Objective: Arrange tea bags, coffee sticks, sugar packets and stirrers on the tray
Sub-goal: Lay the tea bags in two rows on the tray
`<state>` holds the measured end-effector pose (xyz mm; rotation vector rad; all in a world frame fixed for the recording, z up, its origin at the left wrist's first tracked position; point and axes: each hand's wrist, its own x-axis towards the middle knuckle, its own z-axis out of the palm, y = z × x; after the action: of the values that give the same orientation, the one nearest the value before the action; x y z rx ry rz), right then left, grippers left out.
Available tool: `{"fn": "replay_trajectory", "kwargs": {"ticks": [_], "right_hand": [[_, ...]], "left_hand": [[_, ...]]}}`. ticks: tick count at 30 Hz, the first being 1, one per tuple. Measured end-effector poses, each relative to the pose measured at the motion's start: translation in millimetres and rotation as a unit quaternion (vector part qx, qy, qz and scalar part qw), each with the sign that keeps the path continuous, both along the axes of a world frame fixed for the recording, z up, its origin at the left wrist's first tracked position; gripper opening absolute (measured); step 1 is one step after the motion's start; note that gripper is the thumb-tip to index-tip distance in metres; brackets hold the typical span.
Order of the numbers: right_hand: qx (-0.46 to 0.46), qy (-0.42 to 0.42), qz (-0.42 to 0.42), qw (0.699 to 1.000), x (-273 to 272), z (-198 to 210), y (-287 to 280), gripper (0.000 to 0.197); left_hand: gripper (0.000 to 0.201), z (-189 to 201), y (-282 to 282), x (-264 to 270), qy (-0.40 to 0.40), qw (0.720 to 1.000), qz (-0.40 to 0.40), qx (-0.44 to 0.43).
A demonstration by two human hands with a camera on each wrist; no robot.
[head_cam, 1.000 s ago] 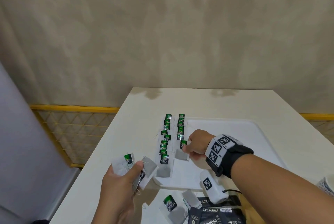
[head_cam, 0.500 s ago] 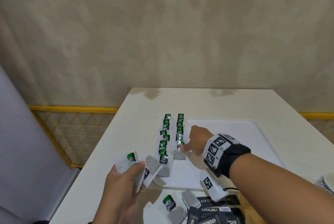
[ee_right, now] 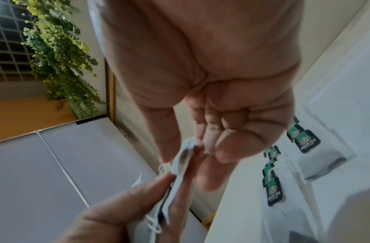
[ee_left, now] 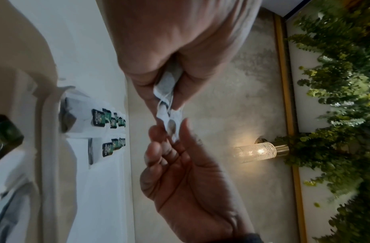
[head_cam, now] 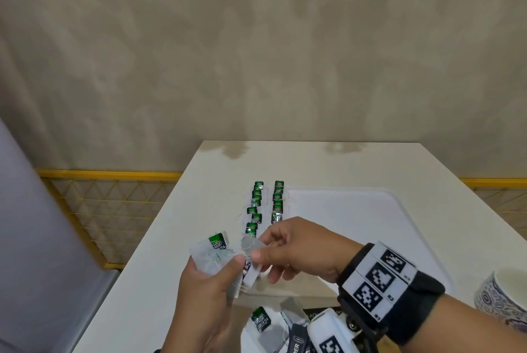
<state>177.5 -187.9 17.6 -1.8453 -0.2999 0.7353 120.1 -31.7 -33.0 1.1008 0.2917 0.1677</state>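
My left hand [head_cam: 228, 267] grips a small bunch of white tea bags [head_cam: 212, 255] with green tags, held above the table's left front. My right hand [head_cam: 261, 247] has come against it and pinches one tea bag [head_cam: 251, 245] of the bunch between thumb and forefinger; the same pinched tea bag [ee_right: 184, 157] is in the right wrist view. Two rows of tea bags [head_cam: 256, 210] with green tags lie along the left side of the white tray [head_cam: 370, 210]. In the left wrist view these rows of tea bags [ee_left: 109, 121] lie flat.
A loose tea bag [head_cam: 260, 322] and black sachets [head_cam: 296, 345] lie on the table in front of the tray. A patterned cup [head_cam: 502, 298] stands at the right edge. The white table [head_cam: 313, 161] ends at the beige wall; a yellow railing [head_cam: 108, 174] runs at the left.
My right hand left the near end of the right row on the tray and drew back to my left hand, where it now pinches a tea bag. The left hand rose slightly.
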Motion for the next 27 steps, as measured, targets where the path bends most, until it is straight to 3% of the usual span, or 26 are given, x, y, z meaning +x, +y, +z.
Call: {"fn": "replay_trajectory", "kwargs": {"ticks": [3, 6, 9, 13, 16, 19, 22, 27], "right_hand": [[0.005, -0.041, -0.043, 0.998, 0.3, -3.3, -2.1, 0.015], [0.013, -0.024, -0.065, 0.998, 1.0, -2.9, -4.8, 0.016], [-0.018, -0.018, -0.022, 0.999, -2.0, 0.1, -5.4, 0.017], [-0.069, -0.125, 0.013, 0.990, -1.0, 1.7, -5.5, 0.018], [-0.082, -0.125, 0.048, 0.988, 2.5, 1.7, -7.2, 0.016], [-0.117, -0.122, 0.063, 0.984, 5.4, -2.9, -9.5, 0.015], [-0.150, -0.125, 0.045, 0.980, 11.2, -9.6, -14.1, 0.008], [-0.155, -0.080, 0.012, 0.985, 23.8, -20.1, -28.1, 0.008]], "left_hand": [[0.045, 4.9, -1.2, -3.2, -0.012, 1.000, -0.023, 0.015], [0.046, 5.6, 2.8, -2.9, -0.005, 1.000, -0.012, 0.010], [0.050, 2.0, 9.5, -0.6, 0.003, 1.000, -0.009, 0.022], [0.065, 6.8, 9.6, -0.4, -0.016, 0.995, -0.028, 0.092], [0.069, 3.9, 9.7, 1.8, -0.008, 0.996, -0.023, 0.090], [0.062, -0.7, 10.7, 2.6, 0.010, 0.995, -0.013, 0.099], [0.037, -6.3, 15.1, 4.8, 0.018, 0.996, 0.003, 0.091], [0.030, -7.6, 20.6, 7.6, 0.055, 0.997, -0.008, 0.046]]}}
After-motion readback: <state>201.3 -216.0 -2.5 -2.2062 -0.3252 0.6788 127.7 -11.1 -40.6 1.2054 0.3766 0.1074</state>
